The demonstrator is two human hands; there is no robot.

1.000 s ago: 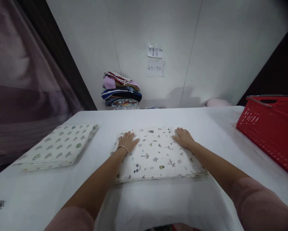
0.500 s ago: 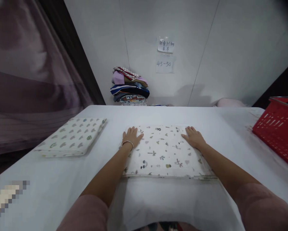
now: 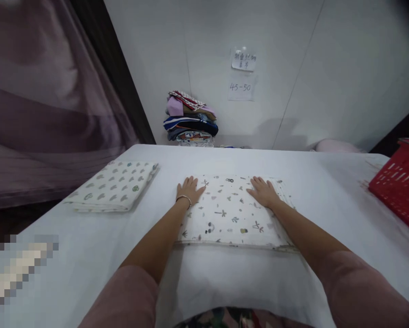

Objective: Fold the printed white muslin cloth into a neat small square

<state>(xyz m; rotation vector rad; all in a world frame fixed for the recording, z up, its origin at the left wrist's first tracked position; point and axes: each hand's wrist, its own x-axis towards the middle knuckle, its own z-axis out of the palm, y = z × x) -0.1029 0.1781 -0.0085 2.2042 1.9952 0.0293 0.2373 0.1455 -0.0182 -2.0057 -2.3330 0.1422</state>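
One white table (image 3: pixel 327 182) fills the lower frame, before a wall (image 3: pixel 300 59) bearing two notes (image 3: pixel 241 89) at upper centre. One cloth (image 3: pixel 230 212) lies folded mid-frame; the left hand (image 3: pixel 190 191) and right hand (image 3: pixel 264 192) rest flat on it, spread wide, gripping nothing. A second cloth (image 3: pixel 114 184) lies at left, one basket (image 3: pixel 404 189) at right, one curtain (image 3: pixel 37 114) upper left.

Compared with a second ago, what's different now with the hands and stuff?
The right hand moved left, inward over the patterned cloth, whose right part now shows beyond it. Nothing was visibly picked up or let go. The left hand, other folded cloth and red basket stayed put; the camera's view shifted.
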